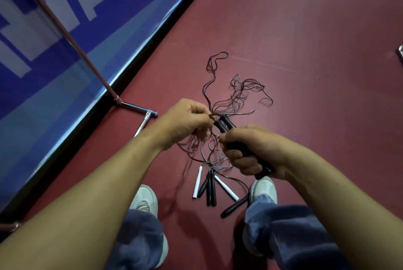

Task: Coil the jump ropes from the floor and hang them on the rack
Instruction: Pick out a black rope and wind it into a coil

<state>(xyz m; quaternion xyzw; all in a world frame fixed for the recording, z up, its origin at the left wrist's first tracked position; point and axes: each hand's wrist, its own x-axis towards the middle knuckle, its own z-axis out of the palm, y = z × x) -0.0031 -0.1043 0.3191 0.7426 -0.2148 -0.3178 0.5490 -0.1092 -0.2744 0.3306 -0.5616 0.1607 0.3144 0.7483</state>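
Observation:
My right hand (253, 149) grips two black jump-rope handles (224, 124) side by side, their tops sticking out toward my left hand. My left hand (185, 119) pinches the thin cord right at the handle tops. Thin dark and grey cords (237, 95) lie tangled on the red floor beyond and below my hands. More handles lie between my feet: two white ones (197, 182), a black pair (210, 189) and one black handle (234, 206). The metal rack's pole (65, 29) and foot (137, 107) stand at the left.
A blue banner wall (54, 55) runs along the left behind the rack. My white shoes (145, 197) and jeans fill the bottom. Red floor (305, 40) stretches to the right, with a small metal object (400, 51) at the right edge.

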